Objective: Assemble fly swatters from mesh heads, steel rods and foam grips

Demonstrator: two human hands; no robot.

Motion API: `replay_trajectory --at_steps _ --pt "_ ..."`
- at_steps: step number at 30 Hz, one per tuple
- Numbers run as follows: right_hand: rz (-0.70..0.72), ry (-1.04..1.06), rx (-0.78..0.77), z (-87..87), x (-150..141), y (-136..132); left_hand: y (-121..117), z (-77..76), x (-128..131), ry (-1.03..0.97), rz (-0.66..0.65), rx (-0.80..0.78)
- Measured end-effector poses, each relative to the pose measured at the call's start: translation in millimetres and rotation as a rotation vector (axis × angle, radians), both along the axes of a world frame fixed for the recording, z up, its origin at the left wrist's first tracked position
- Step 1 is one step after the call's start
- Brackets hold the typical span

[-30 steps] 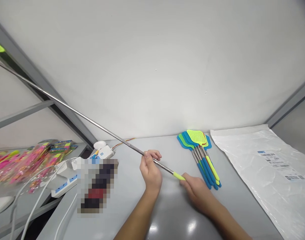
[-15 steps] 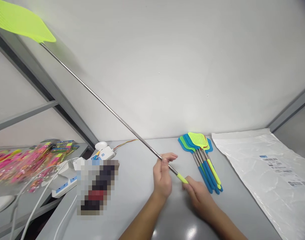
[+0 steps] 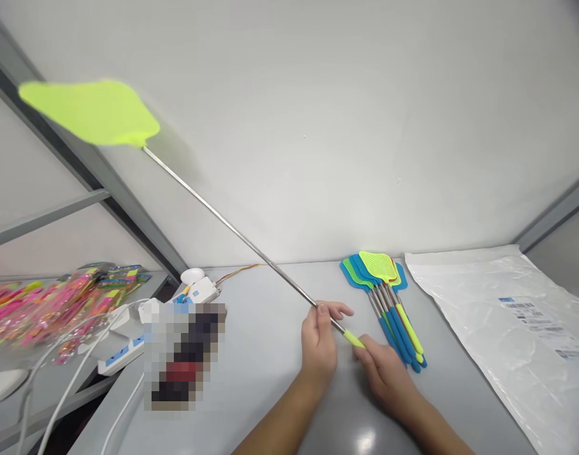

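A yellow-green fly swatter (image 3: 97, 114) with a long telescopic metal rod slants from upper left down to my hands. My right hand (image 3: 382, 366) is wrapped round its yellow-green handle. On the metal rod just above the handle, my left hand (image 3: 320, 338) pinches with thumb and fingers. The swatter's head is blurred and hangs in front of the wall, above the table. Right of my hands, a pile of fly swatters (image 3: 382, 303) in blue, green and yellow lies on the table, their shafts short.
At the right lies a large white plastic mailing bag (image 3: 521, 335) with a label. Power strips (image 3: 123, 354) and white cables are at the left. A pixelated dark item (image 3: 189, 360) lies on the grey table (image 3: 256, 354). Bagged colourful goods (image 3: 76, 303) fill a side shelf.
The swatter's head has moved down and to the right, and the rod looks shorter. Both hands have shifted slightly right, still on the swatter.
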State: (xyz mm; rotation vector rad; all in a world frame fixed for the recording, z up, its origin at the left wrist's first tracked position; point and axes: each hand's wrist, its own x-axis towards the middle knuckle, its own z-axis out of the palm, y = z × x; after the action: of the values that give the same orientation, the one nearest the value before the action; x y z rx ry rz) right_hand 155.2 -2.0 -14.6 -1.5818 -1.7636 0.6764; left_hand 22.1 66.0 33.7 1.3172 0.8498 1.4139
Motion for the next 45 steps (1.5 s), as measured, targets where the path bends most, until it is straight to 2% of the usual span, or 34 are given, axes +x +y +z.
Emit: replay_trajectory --at_steps 4,8,10,14,17,21,24,28,31,33,35,38,40,42,45 --pt "0.006 0.0 -0.004 2.8 -1.7 -0.1 -7.2 -0.3 4.9 0.025 -0.064 0.0" --pt "-0.016 -0.053 -0.001 -0.6 -2.9 -1.0 5.7 8.4 -8.9 0.039 -0.081 0.059" --pt "-0.008 -0.097 -0.015 -3.3 -2.9 -2.3 18.1 13.0 -19.9 -0.004 0.02 0.078" --pt "0.031 -0.138 -0.06 -4.6 -4.0 -5.0 44.1 20.9 -42.2 -0.144 0.301 0.117" --pt "0.04 -0.17 -0.068 -3.3 -5.3 -4.7 53.3 24.1 -50.6 -0.252 0.372 0.092" --pt "0.007 -0.203 -0.042 -3.6 -2.1 -1.1 48.8 20.9 -44.7 -0.271 0.315 0.016" --pt "-0.029 -0.185 -0.041 -4.2 0.4 2.0 37.1 10.9 -29.8 -0.225 0.235 -0.006" --pt "-0.03 -0.129 -0.068 -3.9 -4.4 3.8 12.2 -6.6 -2.5 -0.04 -0.007 -0.071" --pt "-0.021 -0.098 -0.082 -3.5 -7.7 3.4 -0.5 -11.1 8.3 -0.015 -0.136 -0.101" --pt "-0.024 -0.084 -0.086 -3.6 -7.2 2.9 2.2 -6.9 4.3 0.017 -0.143 -0.06" --pt "-0.033 -0.095 -0.088 -4.3 -5.5 2.6 14.5 1.9 -8.7 0.027 -0.083 -0.007" --pt "-0.02 -0.155 -0.094 -5.7 -4.3 2.1 40.4 16.5 -35.6 -0.085 0.127 0.036" --pt "-0.007 -0.189 -0.099 -6.2 -5.2 2.2 52.6 21.9 -48.3 -0.087 0.224 0.062" --pt "-0.012 -0.211 -0.097 -6.3 -6.8 3.0 54.7 21.0 -49.7 -0.093 0.228 0.066" --pt "-0.046 -0.205 -0.089 -6.3 -8.8 4.6 39.5 9.6 -30.6 -0.109 0.07 0.01"
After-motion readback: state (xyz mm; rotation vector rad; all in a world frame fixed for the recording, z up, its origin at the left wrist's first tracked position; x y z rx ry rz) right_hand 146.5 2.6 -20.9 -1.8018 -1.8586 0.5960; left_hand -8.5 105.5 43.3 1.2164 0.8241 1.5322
